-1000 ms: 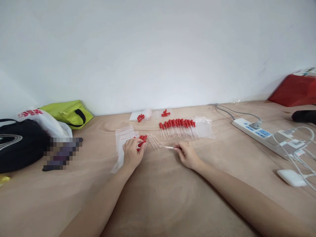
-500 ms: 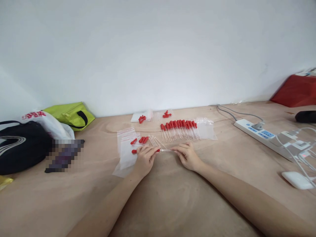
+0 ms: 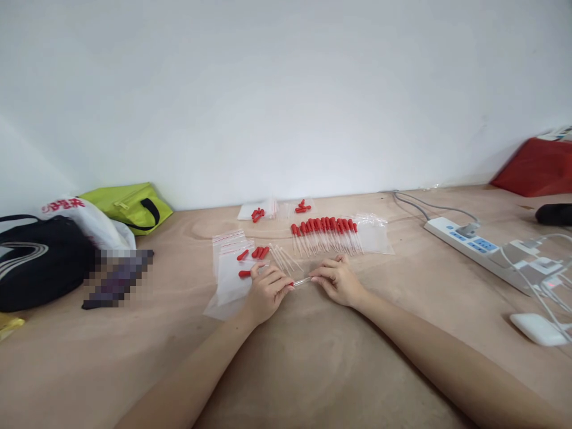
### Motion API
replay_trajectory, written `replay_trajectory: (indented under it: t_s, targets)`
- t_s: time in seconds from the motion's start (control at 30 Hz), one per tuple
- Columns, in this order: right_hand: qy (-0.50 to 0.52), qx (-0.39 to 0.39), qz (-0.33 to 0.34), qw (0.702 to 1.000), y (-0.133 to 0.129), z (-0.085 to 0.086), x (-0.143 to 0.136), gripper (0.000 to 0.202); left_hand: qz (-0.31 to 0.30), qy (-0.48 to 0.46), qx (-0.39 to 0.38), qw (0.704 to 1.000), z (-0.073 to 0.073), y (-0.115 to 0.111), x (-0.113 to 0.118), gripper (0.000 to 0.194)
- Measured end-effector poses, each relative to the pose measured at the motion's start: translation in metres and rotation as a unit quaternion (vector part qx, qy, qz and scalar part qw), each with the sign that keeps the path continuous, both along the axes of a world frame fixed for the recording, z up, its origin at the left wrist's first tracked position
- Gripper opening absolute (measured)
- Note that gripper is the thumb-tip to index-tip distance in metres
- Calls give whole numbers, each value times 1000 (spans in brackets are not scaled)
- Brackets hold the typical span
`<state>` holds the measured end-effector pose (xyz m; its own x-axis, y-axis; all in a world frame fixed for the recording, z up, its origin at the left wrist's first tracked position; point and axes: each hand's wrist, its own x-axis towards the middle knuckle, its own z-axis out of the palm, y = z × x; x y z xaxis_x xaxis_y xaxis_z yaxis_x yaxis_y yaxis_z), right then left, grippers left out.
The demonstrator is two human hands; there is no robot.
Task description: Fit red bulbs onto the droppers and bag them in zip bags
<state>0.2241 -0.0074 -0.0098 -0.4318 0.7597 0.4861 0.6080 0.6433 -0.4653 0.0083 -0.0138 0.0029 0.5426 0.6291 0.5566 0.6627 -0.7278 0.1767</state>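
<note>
Between my hands a clear dropper tube (image 3: 302,281) slants slightly upward to the right. My left hand (image 3: 269,290) pinches a red rubber bulb (image 3: 291,284) at the tube's left end; most of that bulb is hidden by the fingers. The fingers of my right hand (image 3: 336,280) are closed on the tube's other end. Just beyond my left hand lie loose red bulbs (image 3: 260,252) on clear zip bags (image 3: 230,277), and a few bare tubes (image 3: 282,257) beside them. Farther back is a row of droppers (image 3: 324,229) with red bulbs fitted.
More red bulbs lie near the wall on bags (image 3: 250,211). A power strip (image 3: 460,235) with cables and a white case (image 3: 538,329) are on the right. To the left are a black bag (image 3: 42,265), a white plastic bag (image 3: 92,226) and a lime-green bag (image 3: 129,205).
My left hand has shifted slightly right and toward me, so the tube now tilts instead of lying level. More of the bare tubes behind it shows.
</note>
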Motion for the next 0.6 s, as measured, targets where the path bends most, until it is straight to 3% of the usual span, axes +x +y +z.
replay_trajectory:
  t_s: [0.27,0.6]
  targets:
    - [-67,69,-31,995,-3,0,-3,21,-18,-4,11,1000,-3,0,-1,16]
    - [-70,37,-7,997,-9,-1,-10,26,-35,21,-14,999,0,-1,2,20]
